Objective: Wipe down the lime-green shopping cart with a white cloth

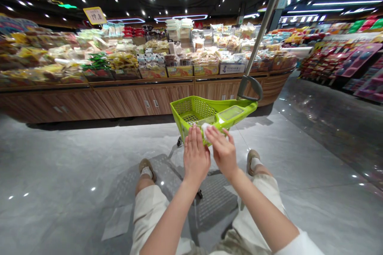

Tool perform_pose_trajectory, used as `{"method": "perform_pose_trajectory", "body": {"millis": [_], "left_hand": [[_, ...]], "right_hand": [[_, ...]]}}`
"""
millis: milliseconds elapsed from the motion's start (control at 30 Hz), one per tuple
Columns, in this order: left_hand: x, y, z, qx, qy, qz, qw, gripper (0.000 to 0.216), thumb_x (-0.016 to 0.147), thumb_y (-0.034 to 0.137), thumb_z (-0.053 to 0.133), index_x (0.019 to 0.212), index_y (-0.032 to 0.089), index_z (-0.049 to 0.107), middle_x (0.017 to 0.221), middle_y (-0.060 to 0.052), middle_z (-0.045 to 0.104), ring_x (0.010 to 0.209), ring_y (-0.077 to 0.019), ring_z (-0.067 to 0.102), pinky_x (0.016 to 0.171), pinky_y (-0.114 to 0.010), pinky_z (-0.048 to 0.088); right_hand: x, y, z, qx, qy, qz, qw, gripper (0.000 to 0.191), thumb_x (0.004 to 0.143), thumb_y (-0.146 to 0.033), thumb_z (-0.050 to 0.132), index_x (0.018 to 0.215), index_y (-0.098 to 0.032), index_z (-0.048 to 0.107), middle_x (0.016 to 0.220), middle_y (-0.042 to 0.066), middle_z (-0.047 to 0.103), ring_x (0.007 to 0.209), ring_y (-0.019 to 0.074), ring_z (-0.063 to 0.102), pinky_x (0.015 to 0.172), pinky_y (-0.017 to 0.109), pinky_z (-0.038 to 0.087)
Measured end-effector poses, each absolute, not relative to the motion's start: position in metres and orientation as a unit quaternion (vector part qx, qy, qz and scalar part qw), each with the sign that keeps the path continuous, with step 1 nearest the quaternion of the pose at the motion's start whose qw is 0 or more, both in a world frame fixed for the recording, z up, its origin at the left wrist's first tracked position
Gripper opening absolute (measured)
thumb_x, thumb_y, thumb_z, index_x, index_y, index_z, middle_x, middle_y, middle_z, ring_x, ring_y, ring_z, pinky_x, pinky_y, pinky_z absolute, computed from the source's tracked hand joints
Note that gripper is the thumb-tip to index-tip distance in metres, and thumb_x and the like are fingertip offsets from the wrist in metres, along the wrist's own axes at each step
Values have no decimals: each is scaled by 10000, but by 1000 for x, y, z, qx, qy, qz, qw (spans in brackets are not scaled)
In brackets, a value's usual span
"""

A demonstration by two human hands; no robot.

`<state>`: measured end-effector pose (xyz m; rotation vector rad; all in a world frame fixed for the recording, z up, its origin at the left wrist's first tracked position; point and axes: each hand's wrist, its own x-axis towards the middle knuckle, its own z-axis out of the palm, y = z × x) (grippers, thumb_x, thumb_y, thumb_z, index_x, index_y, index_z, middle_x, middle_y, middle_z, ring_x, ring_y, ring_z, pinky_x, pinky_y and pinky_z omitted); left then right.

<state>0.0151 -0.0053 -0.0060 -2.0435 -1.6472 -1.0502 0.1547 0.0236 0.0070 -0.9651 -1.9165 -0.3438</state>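
Note:
A light-green plastic shopping cart [239, 108] with a perforated basket stands in front of me, between my feet. My left hand [196, 153] lies with its fingers straight and together against the near side of the basket. My right hand [223, 149] is beside it, pressing a crumpled white wipe [205, 128] to the cart's near rim under its fingertips. Most of the wipe is covered by the fingers. A grey handle [250, 87] rises from the cart's right end, next to a metal pole [266, 20].
A long wood-panelled display counter [125, 101] heaped with packaged snacks runs behind the cart. A price sign [95, 15] stands above it on the left. More stocked shelves [326, 61] are at the right. The grey tiled floor [60, 175] is shiny.

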Motion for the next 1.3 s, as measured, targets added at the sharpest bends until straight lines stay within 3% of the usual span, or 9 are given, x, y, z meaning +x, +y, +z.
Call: {"method": "perform_pose_trajectory", "body": {"millis": [67, 200, 400, 600, 767, 933, 1133, 1300], "left_hand": [[15, -5, -6, -714, -573, -370, 158, 744, 952, 181, 397, 1577, 122, -3, 1617, -180, 268, 1521, -248, 170, 1209, -469, 283], [13, -5, -6, -720, -568, -366, 159, 744, 956, 173, 382, 1573, 114, -31, 1618, -183, 263, 1520, -245, 172, 1204, -477, 290], [15, -4, -8, -710, -574, -371, 169, 783, 948, 191, 424, 1573, 116, -41, 1611, -191, 275, 1521, -248, 164, 1206, -469, 288], [13, -5, -6, -718, -568, -367, 161, 744, 957, 176, 381, 1573, 119, -33, 1615, -188, 267, 1516, -249, 189, 1201, -474, 293], [14, -5, -6, -712, -567, -381, 160, 741, 963, 199, 384, 1577, 137, -27, 1612, -182, 280, 1514, -246, 195, 1204, -465, 293], [14, -5, -6, -718, -564, -375, 163, 732, 961, 179, 372, 1574, 125, -24, 1615, -184, 271, 1516, -246, 188, 1202, -473, 293], [12, -4, -10, -709, -572, -377, 167, 750, 956, 180, 396, 1576, 130, -23, 1616, -175, 274, 1519, -236, 177, 1212, -450, 279], [11, -6, -7, -719, -567, -367, 164, 736, 959, 180, 380, 1574, 115, -18, 1619, -173, 266, 1520, -236, 167, 1213, -453, 274]], "right_hand": [[156, 23, 7, -365, -802, -142, 452, 557, 931, -81, 383, 1442, -277, 489, 1402, 45, 592, 1337, 166, 520, 1180, 404, 262], [165, 30, 7, -467, -704, -160, 510, 588, 913, -67, 374, 1444, -296, 482, 1391, 62, 602, 1312, 205, 549, 1179, 502, 215], [150, 18, 5, -340, -812, -143, 453, 535, 956, -91, 392, 1457, -261, 466, 1410, 53, 582, 1356, 158, 497, 1150, 376, 296], [161, 26, 4, -467, -695, -152, 525, 568, 932, -76, 369, 1437, -306, 488, 1389, 55, 604, 1313, 193, 547, 1163, 471, 241], [147, 16, 4, -360, -797, -134, 466, 548, 952, -88, 385, 1455, -290, 471, 1396, 40, 598, 1331, 163, 525, 1142, 382, 307], [154, 24, 6, -456, -710, -141, 518, 564, 940, -80, 372, 1449, -300, 474, 1405, 53, 590, 1337, 196, 522, 1154, 453, 262], [139, 12, 4, -349, -801, -132, 467, 517, 964, -106, 404, 1449, -269, 475, 1395, 54, 595, 1341, 165, 515, 1147, 384, 296], [164, 31, 7, -468, -706, -156, 509, 539, 938, -80, 366, 1419, -278, 507, 1396, 62, 597, 1317, 203, 543, 1158, 475, 243]]}}
